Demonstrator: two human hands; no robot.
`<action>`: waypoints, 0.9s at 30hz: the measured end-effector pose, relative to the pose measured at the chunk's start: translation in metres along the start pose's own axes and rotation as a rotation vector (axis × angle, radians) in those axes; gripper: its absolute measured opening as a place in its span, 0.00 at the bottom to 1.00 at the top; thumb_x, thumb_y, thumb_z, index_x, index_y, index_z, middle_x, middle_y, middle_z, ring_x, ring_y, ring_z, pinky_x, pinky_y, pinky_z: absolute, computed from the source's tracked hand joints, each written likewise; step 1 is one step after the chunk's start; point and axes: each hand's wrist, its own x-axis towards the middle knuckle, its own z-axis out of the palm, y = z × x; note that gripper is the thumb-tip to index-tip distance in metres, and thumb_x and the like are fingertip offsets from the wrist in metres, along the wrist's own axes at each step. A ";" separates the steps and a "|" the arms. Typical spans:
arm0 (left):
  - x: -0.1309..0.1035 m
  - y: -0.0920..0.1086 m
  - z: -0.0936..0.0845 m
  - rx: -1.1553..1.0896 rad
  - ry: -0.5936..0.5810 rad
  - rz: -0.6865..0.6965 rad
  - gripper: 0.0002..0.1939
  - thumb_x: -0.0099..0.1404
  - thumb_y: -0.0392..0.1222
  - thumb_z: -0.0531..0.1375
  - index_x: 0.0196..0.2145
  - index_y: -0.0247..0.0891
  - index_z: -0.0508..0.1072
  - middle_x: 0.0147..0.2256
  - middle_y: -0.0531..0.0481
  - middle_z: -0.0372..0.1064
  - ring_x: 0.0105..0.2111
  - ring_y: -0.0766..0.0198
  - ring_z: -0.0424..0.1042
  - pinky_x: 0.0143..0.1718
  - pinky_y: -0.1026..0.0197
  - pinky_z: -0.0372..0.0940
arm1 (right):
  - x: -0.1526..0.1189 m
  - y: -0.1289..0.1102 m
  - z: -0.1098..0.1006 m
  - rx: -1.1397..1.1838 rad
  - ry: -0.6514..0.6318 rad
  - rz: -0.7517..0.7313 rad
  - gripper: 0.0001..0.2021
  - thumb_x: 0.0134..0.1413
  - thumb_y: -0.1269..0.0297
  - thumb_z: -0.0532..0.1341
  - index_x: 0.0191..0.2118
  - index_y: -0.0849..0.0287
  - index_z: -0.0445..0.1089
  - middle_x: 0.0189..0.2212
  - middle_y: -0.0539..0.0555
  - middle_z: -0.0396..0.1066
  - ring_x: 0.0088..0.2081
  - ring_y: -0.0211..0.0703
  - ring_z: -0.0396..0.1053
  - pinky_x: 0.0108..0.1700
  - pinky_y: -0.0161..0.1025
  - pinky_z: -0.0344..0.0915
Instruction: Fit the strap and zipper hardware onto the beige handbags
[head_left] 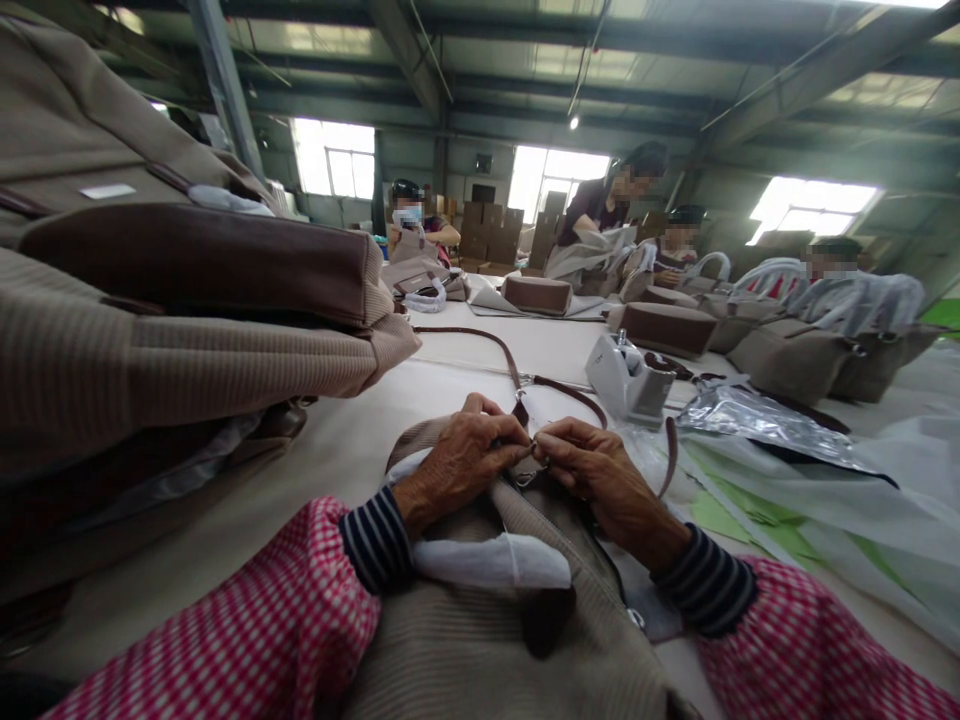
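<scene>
A taupe ribbed handbag [450,640] lies on the table right in front of me, its zipper running toward the far end. White wrapping covers its handle [495,562]. At the bag's far end, my left hand [469,450] is closed in a pinch, and my right hand [589,465] pinches close beside it. Their fingertips meet by a metal ring and a small brown tab; the exact piece between them is too small to make out. Beyond the hands, a brown leather strap [480,335] with a metal clasp curves across the white table.
Stacked taupe bags [247,350] rise at my left. A small open white box [630,380] stands right of the strap. Clear plastic packaging [772,410] and green sheets [765,515] lie at right. Several people work among more bags [787,355] across the table.
</scene>
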 end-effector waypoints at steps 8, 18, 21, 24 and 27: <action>0.000 0.001 0.000 0.022 0.005 0.013 0.04 0.69 0.38 0.65 0.38 0.42 0.82 0.43 0.45 0.71 0.52 0.53 0.69 0.55 0.52 0.69 | 0.000 0.001 0.001 -0.053 -0.008 -0.031 0.15 0.53 0.52 0.73 0.33 0.61 0.77 0.26 0.49 0.69 0.23 0.30 0.54 0.23 0.32 0.44; -0.001 0.001 0.001 0.049 -0.008 0.015 0.04 0.69 0.38 0.65 0.38 0.41 0.82 0.44 0.45 0.70 0.53 0.53 0.68 0.56 0.53 0.68 | 0.001 0.003 0.001 -0.085 -0.001 -0.019 0.16 0.53 0.51 0.73 0.33 0.60 0.77 0.23 0.47 0.67 0.22 0.31 0.54 0.22 0.32 0.44; -0.001 0.003 0.001 0.058 -0.020 0.008 0.05 0.69 0.37 0.64 0.37 0.41 0.82 0.44 0.44 0.70 0.54 0.52 0.68 0.57 0.52 0.68 | 0.001 0.003 0.003 -0.093 0.013 -0.037 0.15 0.53 0.52 0.72 0.33 0.60 0.77 0.26 0.49 0.71 0.22 0.30 0.56 0.22 0.32 0.44; 0.000 0.005 0.000 0.073 -0.038 -0.001 0.05 0.70 0.37 0.63 0.38 0.40 0.81 0.44 0.44 0.70 0.54 0.51 0.67 0.57 0.51 0.67 | -0.001 0.002 0.006 -0.150 0.057 -0.075 0.15 0.55 0.52 0.71 0.32 0.60 0.76 0.21 0.48 0.67 0.20 0.31 0.56 0.22 0.32 0.45; 0.000 0.006 -0.001 0.085 -0.050 0.002 0.06 0.71 0.39 0.62 0.38 0.40 0.80 0.43 0.44 0.71 0.54 0.51 0.67 0.56 0.52 0.66 | -0.004 0.002 0.010 -0.218 0.102 -0.127 0.14 0.57 0.53 0.69 0.31 0.60 0.76 0.16 0.46 0.64 0.19 0.32 0.56 0.22 0.33 0.47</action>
